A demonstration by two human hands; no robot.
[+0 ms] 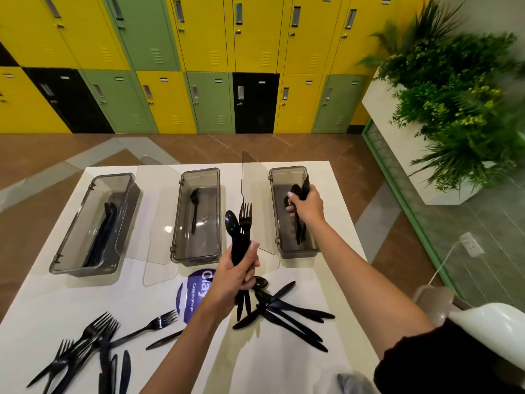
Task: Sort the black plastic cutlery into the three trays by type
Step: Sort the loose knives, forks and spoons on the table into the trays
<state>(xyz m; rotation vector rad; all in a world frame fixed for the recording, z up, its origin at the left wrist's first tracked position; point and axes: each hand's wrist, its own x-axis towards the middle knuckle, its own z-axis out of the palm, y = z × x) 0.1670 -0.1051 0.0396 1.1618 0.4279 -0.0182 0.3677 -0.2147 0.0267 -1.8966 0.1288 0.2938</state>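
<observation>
The sorting looks under way, with most still to do. The right hand (306, 204) is closed round a few black pieces, type hard to tell, held over the right tray (287, 173), which already has some cutlery in it. The left hand (237, 275) grips an upright bundle of forks and spoons (241, 231) above the worktop (71, 297). Beyond it, the middle tray (199, 251) holds one spoon (195, 209); further left, the left tray (85, 265) holds several dark pieces. Loose knives (289, 317) lie just beneath the left hand, loose forks (93, 334) well to its left.
</observation>
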